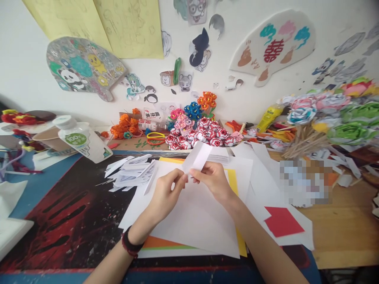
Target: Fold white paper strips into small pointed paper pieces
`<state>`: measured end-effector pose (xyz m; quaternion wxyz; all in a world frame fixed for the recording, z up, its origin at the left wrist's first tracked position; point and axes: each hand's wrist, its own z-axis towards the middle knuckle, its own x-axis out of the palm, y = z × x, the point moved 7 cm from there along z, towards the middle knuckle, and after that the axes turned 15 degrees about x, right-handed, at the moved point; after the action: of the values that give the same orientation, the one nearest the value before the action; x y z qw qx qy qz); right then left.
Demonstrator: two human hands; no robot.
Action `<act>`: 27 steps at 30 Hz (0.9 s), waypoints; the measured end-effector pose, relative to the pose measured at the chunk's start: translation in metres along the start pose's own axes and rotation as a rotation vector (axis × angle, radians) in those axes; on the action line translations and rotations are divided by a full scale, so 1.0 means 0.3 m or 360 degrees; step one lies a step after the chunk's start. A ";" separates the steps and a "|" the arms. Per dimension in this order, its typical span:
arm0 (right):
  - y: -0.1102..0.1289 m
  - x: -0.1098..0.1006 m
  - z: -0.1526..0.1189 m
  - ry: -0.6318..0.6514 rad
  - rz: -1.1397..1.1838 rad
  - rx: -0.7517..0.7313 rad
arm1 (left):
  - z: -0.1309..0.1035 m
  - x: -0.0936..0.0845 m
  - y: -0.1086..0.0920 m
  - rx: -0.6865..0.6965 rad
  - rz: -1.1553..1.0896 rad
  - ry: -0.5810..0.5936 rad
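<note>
A narrow piece of white paper (199, 156) is held up in the middle of the view, above a stack of large sheets (204, 221). The fingers of my left hand (168, 191) are pinched at its lower left edge. My right hand (213, 179) grips its lower part between thumb and fingers. Yellow and orange sheets show under the white ones. Left of the stack lies a pile of folded white paper strips (133, 173) on the black mat (85, 189).
Red-and-white paper flowers (207, 134) stand behind the sheets. A white bottle (85, 140) leans at the back left. At the right are a red paper piece (284, 222), a yellow bottle (270, 116) and a bunch of stemmed flowers (352, 118).
</note>
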<state>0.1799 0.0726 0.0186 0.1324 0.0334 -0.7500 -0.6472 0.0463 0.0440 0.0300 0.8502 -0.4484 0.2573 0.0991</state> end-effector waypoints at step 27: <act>-0.007 -0.021 0.018 -0.0031 -0.0006 0.0036 | -0.003 -0.046 -0.023 0.0186 0.0228 -0.0068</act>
<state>0.1845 0.0788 0.0149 0.1235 0.0298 -0.7584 -0.6393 0.0370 0.0402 0.0417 0.8710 -0.3762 0.2759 0.1539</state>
